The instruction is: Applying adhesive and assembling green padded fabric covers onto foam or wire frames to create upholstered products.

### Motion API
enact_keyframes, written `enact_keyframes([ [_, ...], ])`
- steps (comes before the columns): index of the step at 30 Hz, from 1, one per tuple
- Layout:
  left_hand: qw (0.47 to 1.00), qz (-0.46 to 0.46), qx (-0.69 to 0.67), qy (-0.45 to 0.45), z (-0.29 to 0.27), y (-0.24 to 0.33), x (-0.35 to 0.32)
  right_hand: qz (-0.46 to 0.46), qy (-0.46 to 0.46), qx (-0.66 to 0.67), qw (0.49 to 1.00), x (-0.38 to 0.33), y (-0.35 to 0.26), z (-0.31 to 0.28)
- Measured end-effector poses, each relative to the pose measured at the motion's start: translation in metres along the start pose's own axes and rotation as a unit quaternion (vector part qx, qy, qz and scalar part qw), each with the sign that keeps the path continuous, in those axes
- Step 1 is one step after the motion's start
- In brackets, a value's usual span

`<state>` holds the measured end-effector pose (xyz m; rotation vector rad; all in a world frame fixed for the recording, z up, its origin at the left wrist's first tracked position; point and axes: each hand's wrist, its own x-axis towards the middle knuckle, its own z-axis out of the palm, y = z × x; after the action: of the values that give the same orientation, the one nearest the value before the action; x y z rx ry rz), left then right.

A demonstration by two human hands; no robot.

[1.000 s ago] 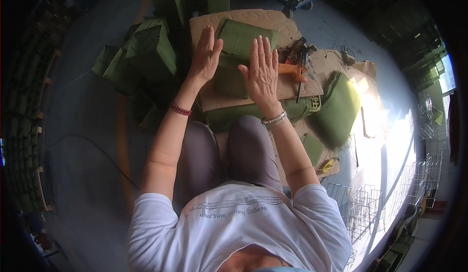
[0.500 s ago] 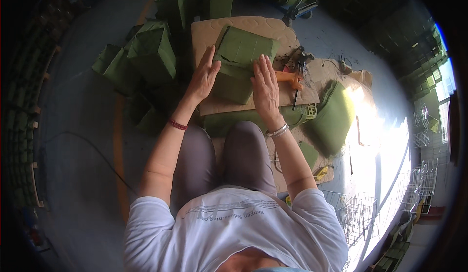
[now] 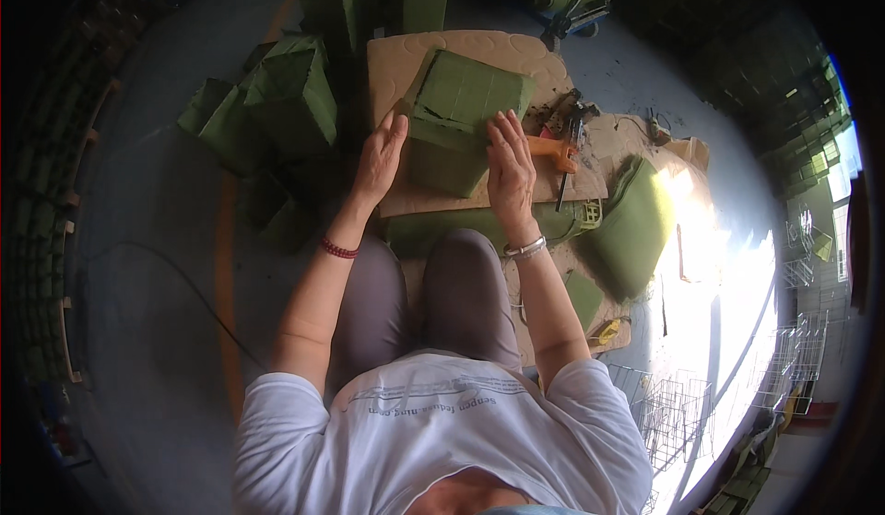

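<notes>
Flanking green box [image 3: 458, 118] (on cardboard [image 3: 398, 65]): both hands

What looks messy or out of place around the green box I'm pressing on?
Nothing looks damaged or spilled. The green box sits askew on the cardboard sheet, between the left hand and right hand. More green boxes lie tumbled at the left, and an orange-handled tool lies loose at the right.
</notes>
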<state>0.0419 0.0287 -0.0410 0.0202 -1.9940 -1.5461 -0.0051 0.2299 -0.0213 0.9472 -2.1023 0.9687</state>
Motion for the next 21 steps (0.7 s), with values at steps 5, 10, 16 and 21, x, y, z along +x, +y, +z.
enact_keyframes([
  [5,0.995,-0.083,-0.011,-0.057,0.001,-0.014,-0.005,0.005,-0.029,-0.009,1.000,0.002,-0.002,-0.010],
  [10,0.997,-0.077,0.012,0.024,-0.003,-0.007,-0.003,-0.002,-0.046,-0.017,0.999,0.005,-0.006,-0.011],
  [16,0.999,-0.012,-0.030,0.001,-0.004,0.019,0.005,0.036,-0.030,0.008,0.999,0.002,-0.005,-0.005],
  [21,0.986,-0.085,0.042,-0.138,0.005,0.009,0.002,0.129,0.045,0.093,0.986,-0.007,-0.002,-0.002],
])
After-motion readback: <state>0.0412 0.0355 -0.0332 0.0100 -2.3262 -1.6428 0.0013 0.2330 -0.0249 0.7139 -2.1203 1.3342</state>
